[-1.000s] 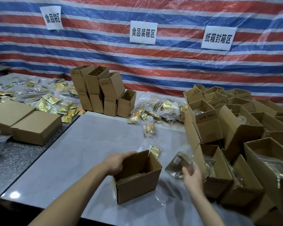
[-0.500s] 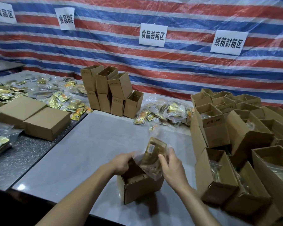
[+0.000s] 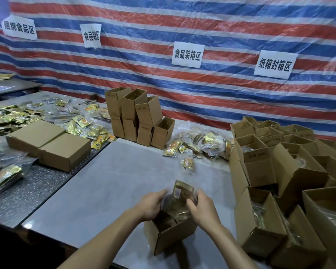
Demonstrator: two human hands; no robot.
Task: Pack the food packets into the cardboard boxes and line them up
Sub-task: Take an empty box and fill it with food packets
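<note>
At lower centre, the left hand (image 3: 153, 205) and the right hand (image 3: 204, 208) both gripped the food packet (image 3: 179, 199) at the mouth of the open cardboard box (image 3: 173, 235) on the worktop (image 3: 105, 191), and pressing it straight down, flaps kept clear, seemed best.

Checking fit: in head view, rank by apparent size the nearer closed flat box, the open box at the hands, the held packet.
Closed flat box and open box: alike, latter nearer, unranked.
Held packet: smallest.
</note>
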